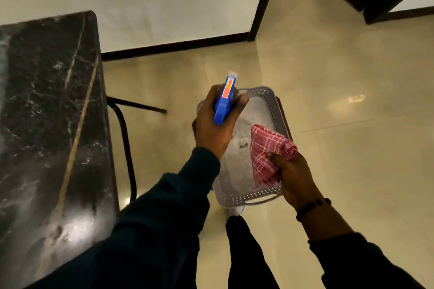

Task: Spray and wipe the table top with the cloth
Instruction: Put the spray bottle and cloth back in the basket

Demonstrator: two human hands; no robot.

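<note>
Spray and cloth in hand, black marble tabletop [47, 105] off to the left, smeared pale.
Left hand [215, 129] fingers curl round the blue plastic spray bottle [224, 101]; right hand [293, 178] pinches the folded pink checked cloth [270, 150] above a grey perforated plastic basket [253, 197]. Nozzle points away from the tabletop, so a squeeze now would likely wet the glossy cream tiled floor [340, 124], a slip risk.
</note>
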